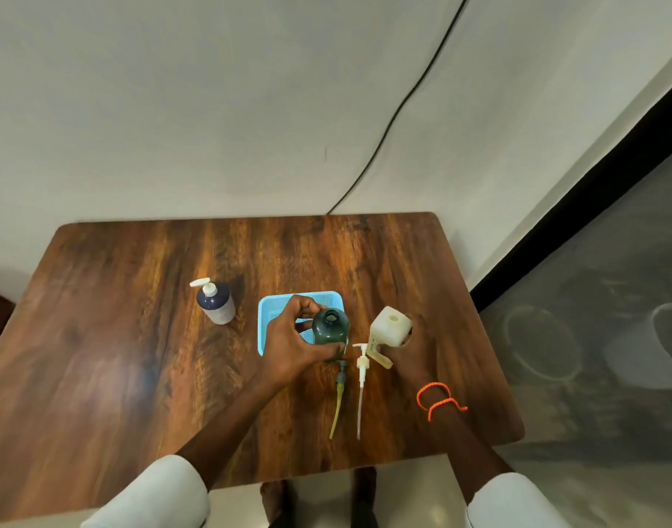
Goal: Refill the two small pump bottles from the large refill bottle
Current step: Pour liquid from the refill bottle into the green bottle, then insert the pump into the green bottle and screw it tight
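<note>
Now left hand grips green bottle — right hand grips white bottle.

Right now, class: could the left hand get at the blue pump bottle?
Probably not yet: the left hand grips the green bottle. The path to the blue bottle looks open.
</note>
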